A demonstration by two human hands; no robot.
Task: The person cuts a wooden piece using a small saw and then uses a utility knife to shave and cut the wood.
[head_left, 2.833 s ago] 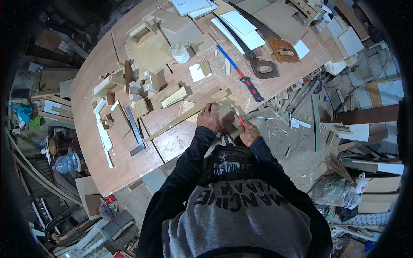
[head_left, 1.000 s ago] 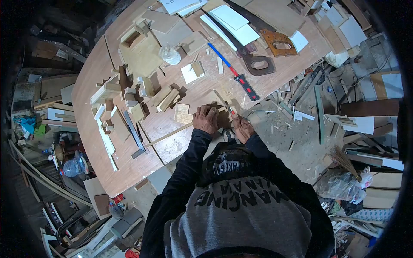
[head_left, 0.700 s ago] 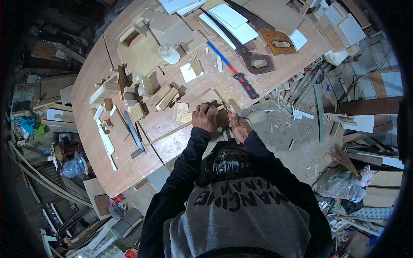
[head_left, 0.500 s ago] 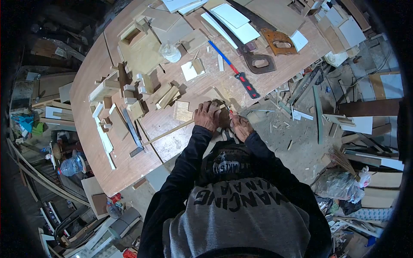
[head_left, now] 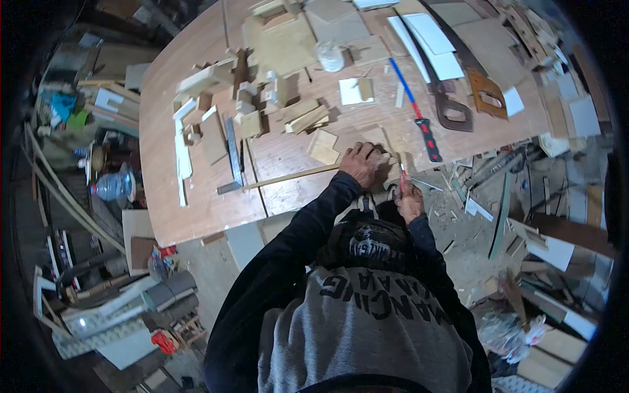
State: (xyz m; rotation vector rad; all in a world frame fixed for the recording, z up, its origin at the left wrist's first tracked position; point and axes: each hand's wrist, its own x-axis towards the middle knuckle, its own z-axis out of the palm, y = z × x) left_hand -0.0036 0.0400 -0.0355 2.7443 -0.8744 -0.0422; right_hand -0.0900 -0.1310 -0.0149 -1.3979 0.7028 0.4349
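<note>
At the table's near edge, my left hand (head_left: 359,165) lies with fingers bent over a small brown piece of wood (head_left: 386,171), gripping it against the tabletop. Just right of it, my right hand (head_left: 410,202) is closed around a thin red tool (head_left: 401,171) whose tip points at the wood; its exact kind is too small to make out. A notched plywood piece (head_left: 323,145) lies left of my left hand. A long thin wooden strip (head_left: 295,175) runs leftward from beneath that hand's wrist.
A blue hacksaw-like tool with a red-black handle (head_left: 428,141) and two handsaws, one dark-handled (head_left: 454,118) and one brown-handled (head_left: 486,95), lie at right. A try square (head_left: 233,154), wood blocks (head_left: 306,118) and a clear plastic bag (head_left: 329,57) sit further left. Offcuts litter the floor.
The view has swung, so the table sits higher and further right. My right hand has drawn back a little from the left hand, still with the red tool. My left hand stays on the wood.
</note>
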